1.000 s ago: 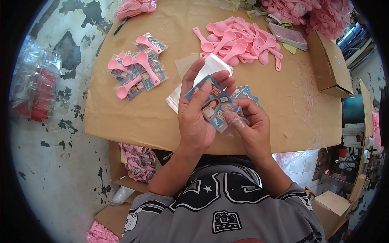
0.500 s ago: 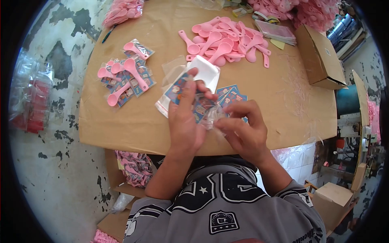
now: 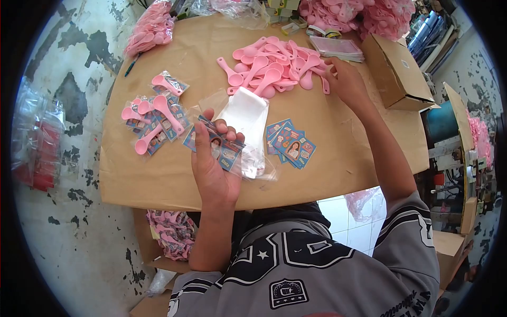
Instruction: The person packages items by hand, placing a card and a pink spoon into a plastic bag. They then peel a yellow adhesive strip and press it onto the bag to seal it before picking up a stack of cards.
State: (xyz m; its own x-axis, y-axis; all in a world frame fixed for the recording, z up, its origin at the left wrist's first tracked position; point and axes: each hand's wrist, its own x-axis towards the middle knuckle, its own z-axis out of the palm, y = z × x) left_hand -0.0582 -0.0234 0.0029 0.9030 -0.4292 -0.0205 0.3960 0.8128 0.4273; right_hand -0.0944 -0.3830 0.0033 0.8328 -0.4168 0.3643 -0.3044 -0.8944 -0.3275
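My left hand [image 3: 216, 164] is closed around printed cards [image 3: 224, 150] in clear plastic, held above the near part of the table. My right hand [image 3: 346, 82] reaches to the right edge of a heap of pink plastic spoons [image 3: 272, 76], its fingertips pinching the end of one spoon's handle. Between the hands lies a stack of white-backed clear bags [image 3: 245, 113]. Several loose blue printed cards [image 3: 296, 148] are fanned out to their right. On the left side of the table, bagged cards with pink spoons [image 3: 161, 116] form a small pile.
A cardboard box [image 3: 396, 74] stands at the table's right edge, near a stack of clear packets [image 3: 335, 48]. Full bags of pink spoons [image 3: 150, 31] lie at the back left, beside a pen [image 3: 132, 64]. Below the table, an open box holds packed spoons [image 3: 171, 232].
My right hand has left the plastic at my left hand and moved away to the spoon heap. My left hand, still holding cards, has shifted left. The loose cards are now uncovered.
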